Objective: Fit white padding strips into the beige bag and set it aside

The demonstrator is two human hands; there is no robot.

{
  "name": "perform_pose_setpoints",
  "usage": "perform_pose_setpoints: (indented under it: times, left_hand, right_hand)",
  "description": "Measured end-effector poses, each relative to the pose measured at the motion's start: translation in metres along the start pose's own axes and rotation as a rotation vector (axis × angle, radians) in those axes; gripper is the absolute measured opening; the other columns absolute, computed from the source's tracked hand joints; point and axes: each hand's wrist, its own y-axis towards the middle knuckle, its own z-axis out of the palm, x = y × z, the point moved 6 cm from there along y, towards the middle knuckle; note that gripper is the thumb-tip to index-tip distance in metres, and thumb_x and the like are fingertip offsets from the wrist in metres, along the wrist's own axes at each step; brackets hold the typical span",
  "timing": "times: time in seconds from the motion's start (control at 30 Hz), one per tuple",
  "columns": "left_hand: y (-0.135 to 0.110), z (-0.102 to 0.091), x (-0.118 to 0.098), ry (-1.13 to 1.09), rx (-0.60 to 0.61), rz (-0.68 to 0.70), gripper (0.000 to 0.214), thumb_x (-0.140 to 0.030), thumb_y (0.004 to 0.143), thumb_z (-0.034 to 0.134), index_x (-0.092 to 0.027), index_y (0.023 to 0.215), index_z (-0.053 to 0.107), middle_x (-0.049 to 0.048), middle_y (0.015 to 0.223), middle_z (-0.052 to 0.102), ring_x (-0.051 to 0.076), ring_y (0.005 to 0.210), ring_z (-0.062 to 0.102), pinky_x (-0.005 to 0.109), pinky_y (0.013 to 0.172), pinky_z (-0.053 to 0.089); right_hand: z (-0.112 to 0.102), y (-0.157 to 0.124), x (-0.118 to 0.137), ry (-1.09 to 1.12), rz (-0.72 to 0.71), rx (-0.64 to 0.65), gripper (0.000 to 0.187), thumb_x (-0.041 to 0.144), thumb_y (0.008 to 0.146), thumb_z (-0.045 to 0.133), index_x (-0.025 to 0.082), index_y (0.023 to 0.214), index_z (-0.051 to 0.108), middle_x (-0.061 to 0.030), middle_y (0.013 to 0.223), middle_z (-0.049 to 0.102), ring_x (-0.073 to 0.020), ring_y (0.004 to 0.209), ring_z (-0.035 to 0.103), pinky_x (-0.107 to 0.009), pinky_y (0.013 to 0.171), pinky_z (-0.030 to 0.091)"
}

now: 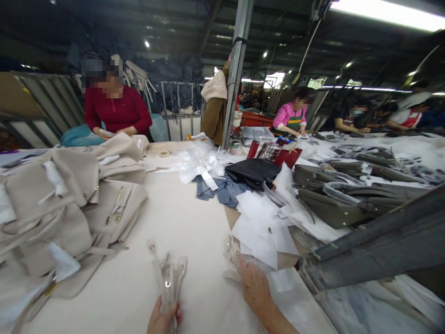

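My left hand (pixel 163 320) is closed round a bunch of beige leather straps (pixel 168 276) with metal snaps, which fan upward from my grip at the table's near edge. My right hand (pixel 253 287) lies on the table to the right, fingers reaching into a small pile of beige strap pieces (pixel 232 255) beside loose white tissue sheets (pixel 264 227). The fingertips are partly hidden among the pieces.
A heap of beige handbags (pixel 69 208) fills the left of the cream table (pixel 181 222). Olive bags (pixel 333 204), a black bag (pixel 252 171), blue cloth and a red container lie farther back. A grey metal bar (pixel 382 246) crosses at right. Other people work opposite and at the far right.
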Motion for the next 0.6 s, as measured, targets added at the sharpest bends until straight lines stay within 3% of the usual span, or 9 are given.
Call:
perform_pose_setpoints:
  times: [0.13,0.23,0.27,0.33,0.37,0.43,0.5,0.6]
  left_hand:
    - [0.001,0.003,-0.003,0.005,-0.027,-0.02,0.025,-0.032,0.065,0.067,-0.017,0.079,0.054,-0.0023,0.05,0.059,0.011,0.048,0.05,0.022,0.05,0.04]
    - [-0.008,0.001,-0.011,-0.088,-0.027,-0.101,0.017,-0.024,0.069,0.066,-0.015,0.079,0.055,-0.0025,0.052,0.057,0.009,0.046,0.049,0.02,0.048,0.041]
    - [-0.013,0.0,-0.015,-0.121,-0.017,-0.126,0.014,-0.021,0.071,0.065,-0.014,0.078,0.056,-0.0021,0.052,0.056,0.009,0.046,0.049,0.02,0.047,0.041]
    - [-0.024,-0.004,-0.022,-0.188,0.017,-0.176,0.01,-0.016,0.071,0.066,-0.012,0.074,0.057,-0.0013,0.051,0.055,0.008,0.046,0.049,0.019,0.047,0.043]
    - [-0.031,-0.006,-0.024,-0.23,0.041,-0.197,0.011,-0.015,0.07,0.067,-0.011,0.073,0.057,-0.001,0.051,0.054,0.008,0.045,0.049,0.019,0.047,0.043]
    - [-0.044,-0.011,-0.024,-0.315,0.102,-0.241,0.016,-0.016,0.067,0.072,-0.01,0.073,0.059,-0.0009,0.053,0.054,0.008,0.046,0.05,0.018,0.047,0.044]
    - [-0.056,-0.018,-0.017,-0.37,0.136,-0.269,0.025,-0.021,0.061,0.079,-0.011,0.074,0.06,-0.0015,0.054,0.053,0.007,0.047,0.05,0.017,0.047,0.044]
    - [-0.069,-0.029,0.006,-0.325,0.15,-0.276,0.034,-0.031,0.052,0.085,-0.013,0.068,0.061,-0.0019,0.053,0.052,0.008,0.046,0.049,0.019,0.046,0.043]
  right_hand:
    - [0.005,0.01,-0.003,0.215,-0.09,0.103,0.069,-0.001,0.071,0.033,0.006,0.139,0.042,-0.0195,0.115,0.062,-0.0311,0.098,0.061,-0.047,0.088,0.05]
    - [-0.025,0.028,-0.014,0.522,0.001,0.24,0.057,0.006,0.073,0.037,0.003,0.128,0.05,-0.0213,0.123,0.058,-0.0303,0.112,0.056,-0.045,0.1,0.042]
    - [-0.039,0.035,-0.019,0.629,0.051,0.297,0.05,0.01,0.074,0.037,0.006,0.121,0.054,-0.0195,0.116,0.062,-0.0282,0.107,0.059,-0.043,0.096,0.045]
    - [-0.07,0.048,-0.028,0.746,0.104,0.397,0.04,0.016,0.077,0.034,0.01,0.111,0.056,-0.0109,0.084,0.068,-0.021,0.076,0.065,-0.034,0.071,0.053]
    - [-0.085,0.053,-0.032,0.79,0.109,0.427,0.039,0.019,0.08,0.034,0.012,0.112,0.054,-0.0063,0.074,0.065,-0.0173,0.062,0.061,-0.028,0.058,0.051]
    - [-0.11,0.063,-0.036,0.852,0.071,0.403,0.043,0.027,0.085,0.033,0.015,0.124,0.045,-0.002,0.075,0.064,-0.012,0.051,0.053,-0.022,0.045,0.042]
    - [-0.119,0.066,-0.036,0.783,0.04,0.296,0.045,0.029,0.086,0.036,0.019,0.13,0.04,-0.002,0.086,0.066,-0.0098,0.053,0.053,-0.02,0.046,0.04]
    - [-0.1,0.048,-0.022,0.512,0.05,0.156,0.03,0.018,0.08,0.042,0.014,0.106,0.057,-0.0061,0.081,0.067,-0.0132,0.063,0.059,-0.023,0.056,0.044]
